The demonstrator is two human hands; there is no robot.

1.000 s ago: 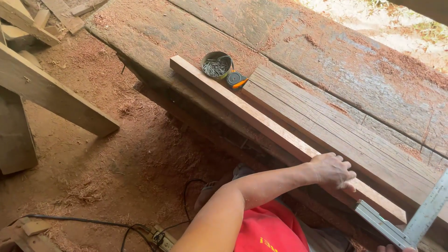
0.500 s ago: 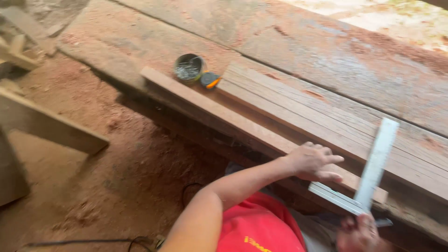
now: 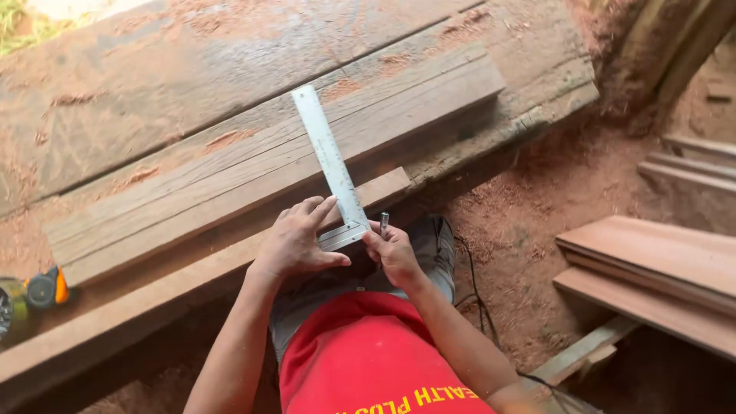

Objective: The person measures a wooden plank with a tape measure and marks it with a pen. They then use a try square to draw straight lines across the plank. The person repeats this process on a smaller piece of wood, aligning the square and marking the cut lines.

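A metal try square [image 3: 330,159] lies across a long narrow wooden plank [image 3: 192,276] near its right end, blade pointing away from me. My left hand [image 3: 299,241] presses flat on the plank and on the square's stock. My right hand [image 3: 392,251] grips the stock's end and also holds a pencil [image 3: 383,222] upright between its fingers. Behind the plank lies a thicker stack of boards [image 3: 268,161] on a wide weathered timber bench [image 3: 153,69].
A small yellow and black tape measure [image 3: 46,287] and a dark round tin [image 3: 9,307] sit on the bench at far left. More planks [image 3: 652,268] are stacked at right on red sawdust ground [image 3: 529,207]. A black cable [image 3: 471,276] runs beside my leg.
The view has swung right along the plank. My right hand has brought the square from the air down onto the plank, and my left hand now rests on its stock.
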